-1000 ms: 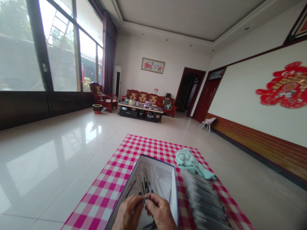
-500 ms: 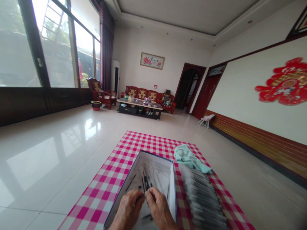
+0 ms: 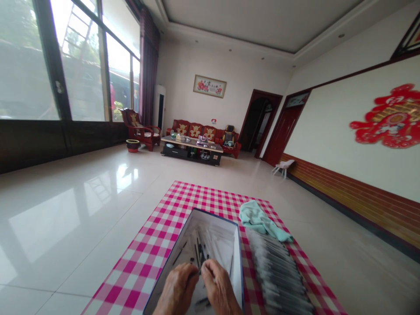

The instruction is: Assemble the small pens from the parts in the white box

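Both hands are over a white-lined box (image 3: 236,251) with a dark blue rim. My left hand (image 3: 179,284) is closed in a pinch, its fingertips close to those of my right hand (image 3: 218,282), which is pinched as well. Whatever sits between the fingertips is small and mostly hidden. Inside the box lie slim clear tubes (image 3: 213,240) and several thin black pieces (image 3: 180,253) resembling pen parts. To the right of the box is a row of slim pen-like sticks (image 3: 278,267), clear and dark, blurred.
A pink-and-white checked cloth (image 3: 141,245) lies under the box. Crumpled on its far right part is a mint-green towel (image 3: 259,218). Beyond the shiny tiled floor (image 3: 82,227) stand a low table (image 3: 192,151), a red wooden sofa (image 3: 179,124) and a small stool (image 3: 282,167).
The view has shifted slightly, so everything appears a little lower. Both hands stay pinched together over the box, with hardly any other movement.
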`<state>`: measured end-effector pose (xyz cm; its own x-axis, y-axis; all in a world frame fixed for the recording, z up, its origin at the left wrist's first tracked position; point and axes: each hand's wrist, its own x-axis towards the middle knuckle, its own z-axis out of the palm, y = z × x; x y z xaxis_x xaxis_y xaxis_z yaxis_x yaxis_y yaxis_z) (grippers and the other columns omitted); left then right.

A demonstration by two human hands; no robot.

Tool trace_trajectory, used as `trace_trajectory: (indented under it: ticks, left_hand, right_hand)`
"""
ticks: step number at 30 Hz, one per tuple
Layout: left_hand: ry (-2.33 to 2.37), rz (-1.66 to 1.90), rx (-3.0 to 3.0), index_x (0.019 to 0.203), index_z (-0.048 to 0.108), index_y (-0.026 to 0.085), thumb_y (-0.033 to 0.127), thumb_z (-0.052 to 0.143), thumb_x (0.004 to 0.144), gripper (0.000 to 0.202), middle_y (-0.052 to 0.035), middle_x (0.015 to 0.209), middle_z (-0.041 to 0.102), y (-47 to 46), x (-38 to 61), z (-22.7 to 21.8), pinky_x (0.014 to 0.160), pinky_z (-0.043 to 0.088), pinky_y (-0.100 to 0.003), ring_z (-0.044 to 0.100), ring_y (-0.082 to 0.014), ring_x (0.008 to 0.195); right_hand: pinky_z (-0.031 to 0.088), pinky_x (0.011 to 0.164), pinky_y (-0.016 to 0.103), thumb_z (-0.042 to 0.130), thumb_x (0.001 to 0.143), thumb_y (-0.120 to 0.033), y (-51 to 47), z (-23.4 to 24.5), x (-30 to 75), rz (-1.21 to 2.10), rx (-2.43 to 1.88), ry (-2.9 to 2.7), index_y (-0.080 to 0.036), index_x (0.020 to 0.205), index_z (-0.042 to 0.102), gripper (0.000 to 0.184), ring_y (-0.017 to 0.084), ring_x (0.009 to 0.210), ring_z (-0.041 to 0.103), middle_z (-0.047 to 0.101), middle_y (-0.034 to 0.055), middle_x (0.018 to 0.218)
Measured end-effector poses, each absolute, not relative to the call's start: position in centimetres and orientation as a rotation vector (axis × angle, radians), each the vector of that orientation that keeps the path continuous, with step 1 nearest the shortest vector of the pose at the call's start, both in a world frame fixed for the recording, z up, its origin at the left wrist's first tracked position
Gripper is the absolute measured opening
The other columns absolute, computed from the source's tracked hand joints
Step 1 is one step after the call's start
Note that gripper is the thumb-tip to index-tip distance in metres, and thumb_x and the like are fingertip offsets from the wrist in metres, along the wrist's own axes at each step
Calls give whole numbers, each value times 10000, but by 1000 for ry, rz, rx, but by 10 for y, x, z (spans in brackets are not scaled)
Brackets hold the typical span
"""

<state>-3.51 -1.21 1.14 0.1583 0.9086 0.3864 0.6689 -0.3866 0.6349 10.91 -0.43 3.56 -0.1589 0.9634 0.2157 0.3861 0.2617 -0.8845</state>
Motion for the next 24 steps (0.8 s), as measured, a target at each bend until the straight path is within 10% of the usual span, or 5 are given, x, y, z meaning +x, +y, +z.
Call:
trace_trajectory:
  ticks: [24]
  left_hand:
    - [1514, 1042, 2248, 783, 606, 203, 156, 480, 849, 150, -18, 734, 641, -5, -28, 5, 637, 444, -237, 619, -165, 704]
  right_hand:
    - [361, 520, 251, 401, 882, -364, 9, 15, 112, 527, -1353, -1778, -209, 558, 467, 365, 145, 532, 470, 487, -9, 543]
